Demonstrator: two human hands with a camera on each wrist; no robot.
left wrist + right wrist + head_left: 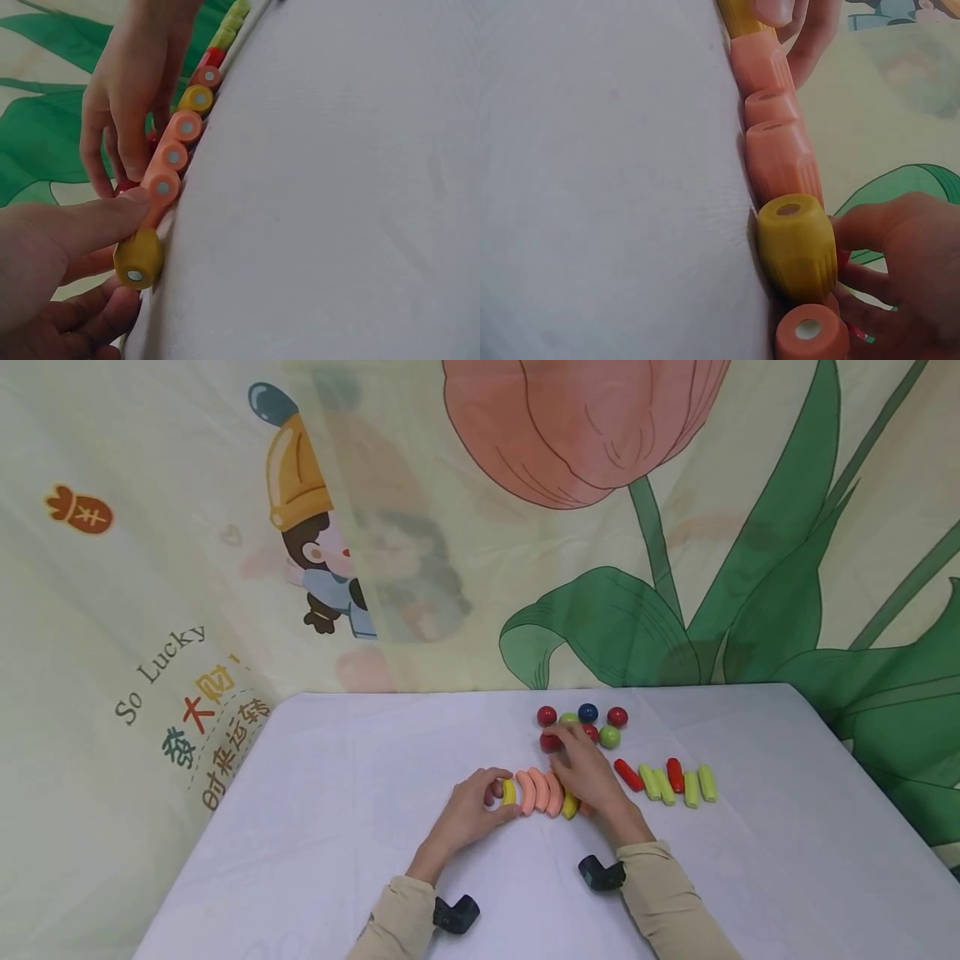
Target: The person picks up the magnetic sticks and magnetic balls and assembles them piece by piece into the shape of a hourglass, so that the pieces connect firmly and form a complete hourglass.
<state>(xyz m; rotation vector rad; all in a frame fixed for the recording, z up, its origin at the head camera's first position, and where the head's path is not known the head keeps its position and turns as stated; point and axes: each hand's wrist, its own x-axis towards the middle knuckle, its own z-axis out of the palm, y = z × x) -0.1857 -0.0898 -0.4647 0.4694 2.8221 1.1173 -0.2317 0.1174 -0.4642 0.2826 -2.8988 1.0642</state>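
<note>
At the left end of a row, my left hand (468, 806) holds a yellow curved toy piece (139, 259) between thumb and fingers, one at each end. A small round silvery disc shows on its end. Several pink curved pieces (540, 791) lie side by side just to its right, followed by another yellow piece (799, 251) and an orange-pink one (814, 334). Over that part of the row hangs my right hand (588, 772), fingers loosely bent, their tips at a dark red ball (551, 743) behind the row. Whether they touch the ball is unclear.
Behind the right hand are more balls: red (617, 717), dark blue (588, 712) and green (610, 737). To the right lie red sticks (628, 775) and light green sticks (707, 783). A white cloth (360, 760) covers the table; a printed curtain hangs behind.
</note>
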